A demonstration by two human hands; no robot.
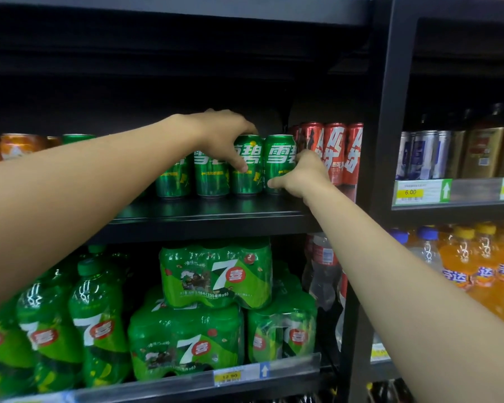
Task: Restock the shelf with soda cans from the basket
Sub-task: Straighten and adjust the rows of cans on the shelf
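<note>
Black shelf (204, 212), left hand (221, 135) and right hand (303, 175) each gripping green cans (246, 167) (white lettering)

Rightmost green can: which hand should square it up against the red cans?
Right. The right hand already grips that green can; the left hand grips its neighbour, farther from the red cans.

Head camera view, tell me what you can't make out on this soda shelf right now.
- Basket: nowhere in the head view.
- Green can top: covered by the left hand.
- Rightmost green can: its lower right side sits behind the right hand, so the grip is unclear.
- Shelf depth behind the cans: too dark.
- Orange cans: blurred, partly behind the left forearm.
</note>
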